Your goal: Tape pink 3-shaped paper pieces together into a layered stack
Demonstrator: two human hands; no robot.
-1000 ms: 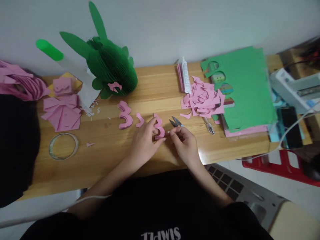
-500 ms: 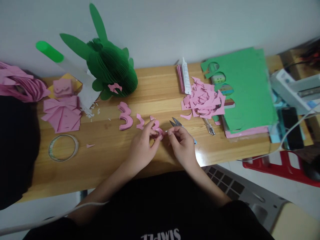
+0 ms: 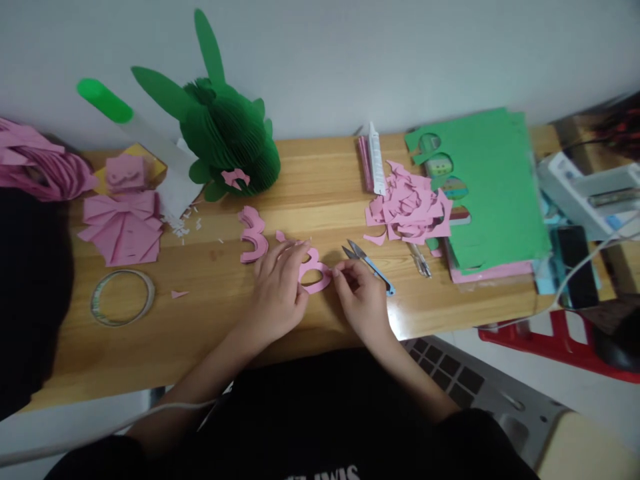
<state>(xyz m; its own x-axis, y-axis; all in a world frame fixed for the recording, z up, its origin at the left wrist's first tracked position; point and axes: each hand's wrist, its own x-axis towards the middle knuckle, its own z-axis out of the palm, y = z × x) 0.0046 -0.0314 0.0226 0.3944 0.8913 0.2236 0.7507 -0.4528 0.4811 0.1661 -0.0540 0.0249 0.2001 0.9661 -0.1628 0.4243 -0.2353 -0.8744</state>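
A curved pink paper cutout (image 3: 316, 287) with an oval opening lies on the table in front of me. My right hand (image 3: 364, 297) pinches its right edge between thumb and forefinger. On its left side rests my left hand (image 3: 280, 290), fingers stretched out and covering part of the pink paper. Right beside my right hand lie thread snips (image 3: 383, 275) with blue handles, blades pointing up and left. A small stack of wavy pink cutouts (image 3: 254, 247) sits just left of my left hand.
Behind stands a green honeycomb paper figure (image 3: 227, 137). Pink scraps (image 3: 407, 203), a glue tube (image 3: 376, 160) and green sheets (image 3: 500, 193) occupy the right. To the left are a tape roll (image 3: 123, 298), a folded pink paper piece (image 3: 120, 227) and white bits (image 3: 180, 223).
My left hand has shifted slightly left and its fingers have flattened from a pinch. The oval opening of the pink cutout now shows between my hands. The right hand keeps its pinch.
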